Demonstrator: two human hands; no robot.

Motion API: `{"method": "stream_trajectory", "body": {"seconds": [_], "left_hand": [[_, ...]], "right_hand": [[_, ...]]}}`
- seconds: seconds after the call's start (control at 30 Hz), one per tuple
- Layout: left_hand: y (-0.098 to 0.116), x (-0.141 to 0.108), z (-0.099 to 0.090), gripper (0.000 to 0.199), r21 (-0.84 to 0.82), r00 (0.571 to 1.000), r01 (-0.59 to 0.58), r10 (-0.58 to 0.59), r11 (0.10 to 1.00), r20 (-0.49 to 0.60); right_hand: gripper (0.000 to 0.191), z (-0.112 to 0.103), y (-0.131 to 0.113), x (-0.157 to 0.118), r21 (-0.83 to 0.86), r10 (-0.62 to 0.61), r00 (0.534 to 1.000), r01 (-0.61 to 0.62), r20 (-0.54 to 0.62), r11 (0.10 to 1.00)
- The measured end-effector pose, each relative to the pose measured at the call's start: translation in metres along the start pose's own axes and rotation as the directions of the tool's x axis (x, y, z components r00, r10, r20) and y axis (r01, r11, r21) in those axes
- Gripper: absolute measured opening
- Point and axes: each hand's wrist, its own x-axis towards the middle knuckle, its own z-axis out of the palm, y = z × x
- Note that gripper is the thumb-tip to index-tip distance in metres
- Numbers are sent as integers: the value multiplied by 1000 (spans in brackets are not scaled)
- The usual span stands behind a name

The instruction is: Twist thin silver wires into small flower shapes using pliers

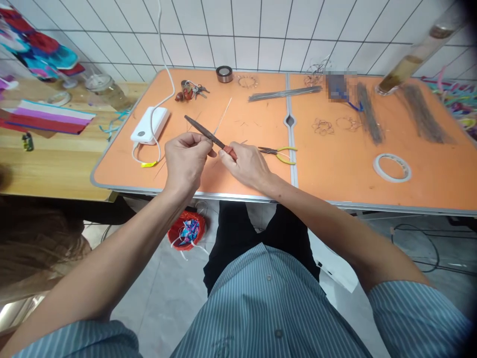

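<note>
My right hand (244, 164) is closed round the red handle of a dark, narrow metal file (203, 130), whose blade points up and to the left over my left fingers. My left hand (188, 161) is closed in a pinch beside the blade. From behind the file a thin straight wire (224, 113) slants up and away; its lower end is hidden near my left fingertips, where it seems to be pinched. Right of my right hand lie pliers (279, 153) with yellow handles.
On the orange table (335, 184) are a white power bank (150, 124) with its cable, a tape roll (224, 74), wire bundles (285, 93), wire loops (323, 126) and a white ring (392, 167). A tall clear tube (413, 59) stands far right. Below is a red bin (199, 231).
</note>
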Motion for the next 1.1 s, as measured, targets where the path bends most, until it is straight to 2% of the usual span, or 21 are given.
{"method": "stream_trajectory", "body": {"seconds": [0.13, 0.33, 0.53, 0.63, 0.8, 0.9, 0.93, 0.97, 1.03, 1.1], "left_hand": [[2, 0, 2, 12, 24, 1000, -5, 5, 1000, 0], [2, 2, 2, 14, 15, 1000, 4, -4, 1000, -2], [3, 5, 5, 30, 79, 1000, 21, -20, 997, -11], [5, 4, 7, 32, 118, 1000, 8, -7, 993, -12], [19, 4, 9, 39, 196, 999, 31, -29, 980, -15], [29, 5, 12, 42, 201, 995, -77, 87, 977, -45], [30, 4, 14, 44, 189, 995, -83, 93, 978, -41], [30, 2, 16, 45, 168, 993, -95, 105, 981, -54], [28, -1, 19, 40, 146, 999, -52, 51, 988, 10], [24, -3, 21, 31, 124, 1000, -24, 23, 992, 10]], "right_hand": [[36, -1, 0, 1, -2, 23, 999, -23, 24, 1000], [44, -2, 2, 6, 119, 58, 997, -65, 60, 991], [44, 0, 3, 15, 149, 53, 995, -66, 90, 987], [42, 3, 4, 16, 162, 51, 993, -67, 102, 984], [44, 3, -2, 20, 91, 50, 998, -54, 42, 994], [57, -1, -6, 21, 66, 9, 1000, -8, -8, 998], [61, -2, -6, 20, 66, 10, 1000, -8, -21, 998], [58, -3, -6, 17, 77, 25, 999, -22, -30, 997], [45, -3, -2, 11, 78, 91, 996, -90, -8, 993], [37, -3, 1, 5, 104, 87, 996, -87, 3, 991]]}}
